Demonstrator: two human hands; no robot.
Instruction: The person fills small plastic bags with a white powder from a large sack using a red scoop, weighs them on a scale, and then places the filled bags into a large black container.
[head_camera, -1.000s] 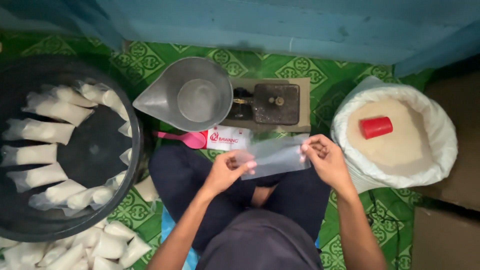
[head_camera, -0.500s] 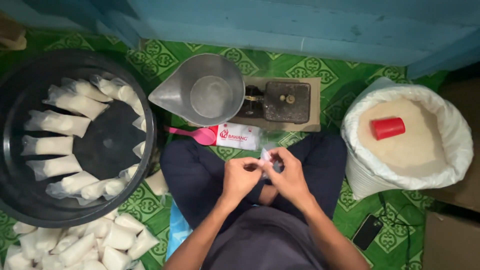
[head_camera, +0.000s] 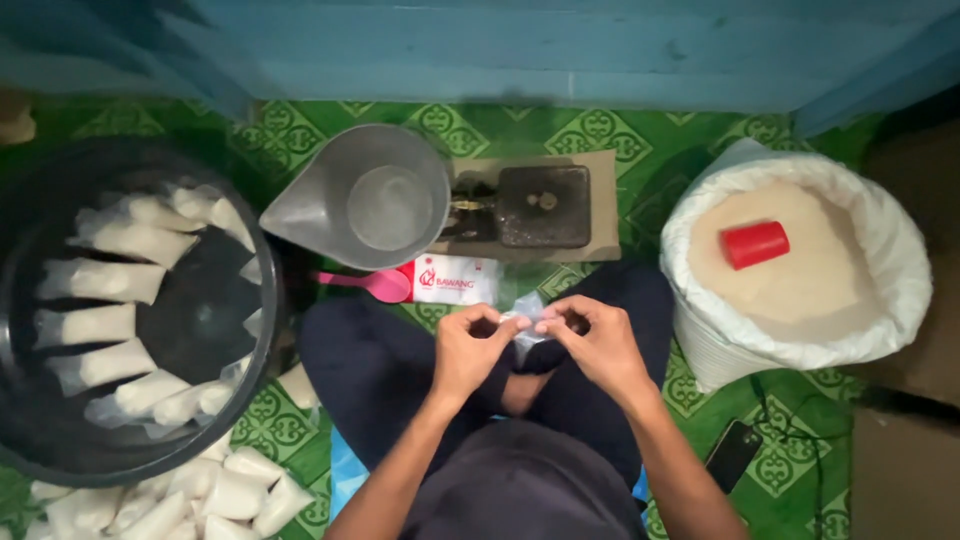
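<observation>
Over lap: left hand (head_camera: 468, 345) and right hand (head_camera: 592, 340) both pinched shut on small clear plastic bag (head_camera: 524, 318), grey jug (head_camera: 365, 197) beyond.

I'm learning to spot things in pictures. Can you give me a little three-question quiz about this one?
1. True or false: the red plastic cup lies on the white grains in the open white sack.
2. What do the left hand and right hand pinch together?
3. Where are filled white packets standing? A) round black tub B) grey plastic jug

Key: 1 true; 2 a small clear plastic bag; 3 A.
</observation>
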